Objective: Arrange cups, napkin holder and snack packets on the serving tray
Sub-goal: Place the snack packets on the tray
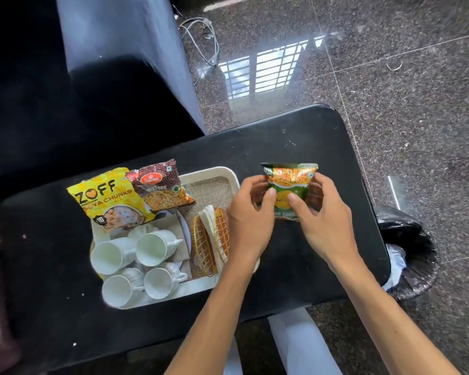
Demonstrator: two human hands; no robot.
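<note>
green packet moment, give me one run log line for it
stage: last packet | both hands: left hand, right hand hold green packet above table, right of tray | on tray: cups, napkin holder, two packets

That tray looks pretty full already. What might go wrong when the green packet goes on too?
The green snack packet, held by the left hand and right hand, has only the burlap corner of the serving tray left. It might nudge the napkin holder. The yellow soya chunks packet already overhangs the rim and could slip off.
</note>
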